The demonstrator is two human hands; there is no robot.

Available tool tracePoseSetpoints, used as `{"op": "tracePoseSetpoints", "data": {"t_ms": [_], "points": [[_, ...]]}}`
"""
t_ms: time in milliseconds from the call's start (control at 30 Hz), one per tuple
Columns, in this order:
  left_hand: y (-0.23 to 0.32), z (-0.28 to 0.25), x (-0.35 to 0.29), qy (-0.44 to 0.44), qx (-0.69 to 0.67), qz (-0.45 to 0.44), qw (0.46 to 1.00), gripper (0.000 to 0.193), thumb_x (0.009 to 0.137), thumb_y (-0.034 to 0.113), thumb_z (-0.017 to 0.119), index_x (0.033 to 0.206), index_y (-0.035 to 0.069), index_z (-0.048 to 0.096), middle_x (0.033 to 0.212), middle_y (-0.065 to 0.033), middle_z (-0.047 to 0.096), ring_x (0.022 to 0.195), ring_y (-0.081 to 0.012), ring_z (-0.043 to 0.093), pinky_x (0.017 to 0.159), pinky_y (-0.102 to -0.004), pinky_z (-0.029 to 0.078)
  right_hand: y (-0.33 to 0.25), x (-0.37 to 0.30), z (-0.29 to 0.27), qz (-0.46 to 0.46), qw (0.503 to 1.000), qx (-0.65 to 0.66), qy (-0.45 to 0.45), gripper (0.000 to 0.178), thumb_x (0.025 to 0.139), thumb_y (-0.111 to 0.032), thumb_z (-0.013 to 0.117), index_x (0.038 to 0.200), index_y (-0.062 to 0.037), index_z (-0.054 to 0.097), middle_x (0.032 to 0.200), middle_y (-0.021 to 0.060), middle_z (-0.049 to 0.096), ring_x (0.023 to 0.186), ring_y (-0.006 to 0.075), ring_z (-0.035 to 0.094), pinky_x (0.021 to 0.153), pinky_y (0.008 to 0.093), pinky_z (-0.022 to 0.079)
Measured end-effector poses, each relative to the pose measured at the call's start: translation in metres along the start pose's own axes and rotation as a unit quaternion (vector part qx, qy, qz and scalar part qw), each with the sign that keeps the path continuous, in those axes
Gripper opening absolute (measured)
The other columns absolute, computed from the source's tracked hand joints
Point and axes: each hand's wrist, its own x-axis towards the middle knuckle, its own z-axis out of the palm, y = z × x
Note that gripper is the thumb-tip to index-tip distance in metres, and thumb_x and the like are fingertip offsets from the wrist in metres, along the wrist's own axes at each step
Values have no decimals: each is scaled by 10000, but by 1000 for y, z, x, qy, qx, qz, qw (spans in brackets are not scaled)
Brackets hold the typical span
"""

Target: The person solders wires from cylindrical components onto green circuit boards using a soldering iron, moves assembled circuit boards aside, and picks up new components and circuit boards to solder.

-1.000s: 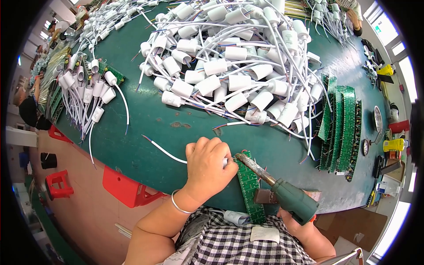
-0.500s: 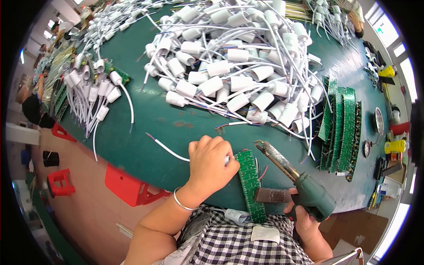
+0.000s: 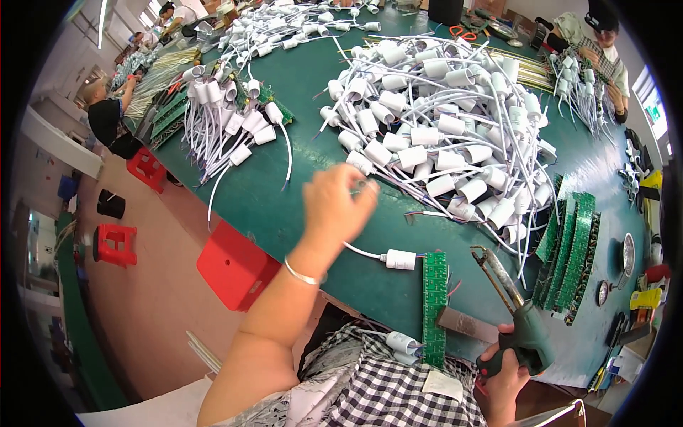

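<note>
The soldering gun [image 3: 532,333], probably weighty and hot-tipped, is gripped at its safer handle by the wrapped right hand [image 3: 505,370], near the circuit board [image 3: 435,306]; whether anything is pinched in the half-curled left hand [image 3: 334,203] cannot be told.

Left hand [image 3: 339,205] now off white lamp holder [image 3: 400,260].

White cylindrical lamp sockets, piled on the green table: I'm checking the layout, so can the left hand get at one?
Likely yes: the left hand hangs near the piled white sockets, with nothing visible between.
</note>
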Motion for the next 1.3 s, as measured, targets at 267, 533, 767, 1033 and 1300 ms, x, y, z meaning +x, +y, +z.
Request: {"op": "tracePoseSetpoints", "data": {"t_ms": [267, 533, 767, 1033, 1300], "points": [[-45, 23, 43, -81, 79, -180, 977, 491, 744, 552, 640, 947, 106, 673, 1011, -62, 639, 1087, -292, 480, 939, -458, 285, 0, 1, 7, -42, 997, 62, 20, 451, 849, -256, 593, 1168, 44, 483, 1073, 157, 572, 574, 140, 555, 500, 255, 461], [-45, -15, 48, 110, -560, -42, 820, 44, 917, 93, 559, 955, 87, 538, 1019, -109, 633, 851, -132, 568, 790, -271, 459, 3, 0, 1, -32, 995, 93, 29, 472, 846, -240, 616, 1190, 44, 464, 1080, 173, 570, 581, 152, 563, 497, 258, 467], [53, -136, -7, 26, -168, 297, 940, 464, 825, 249, 689, 1203, 82, 478, 972, -143, 635, 840, -222, 586, 708, -316, 454, 7, 5, -2, -18, 994, 101, 34, 498, 835, -165, 582, 1258, 48, 428, 1104, 195, 572, 590, 183, 578, 528, 274, 483], [40, -22, -84, -258, 7, 242, 935, 205, 748, 154, 695, 940, 118, 634, 935, -19, 638, 793, -212, 565, 753, -360, 369, 6, 5, -5, -18, 995, 94, -5, 506, 829, -146, 577, 1277, 30, 421, 1099, 199, 579, 600, 202, 594, 547, 292, 498], [55, 16, -75, -136, -21, 231, 963, 213, 697, 83, 695, 891, 123, 616, 840, -15, 632, 733, -206, 564, 704, -355, 344, 9, 2, -5, 9, 995, 98, -3, 505, 827, -164, 604, 1268, 17, 435, 1090, 192, 585, 601, 207, 599, 554, 299, 502]]}}
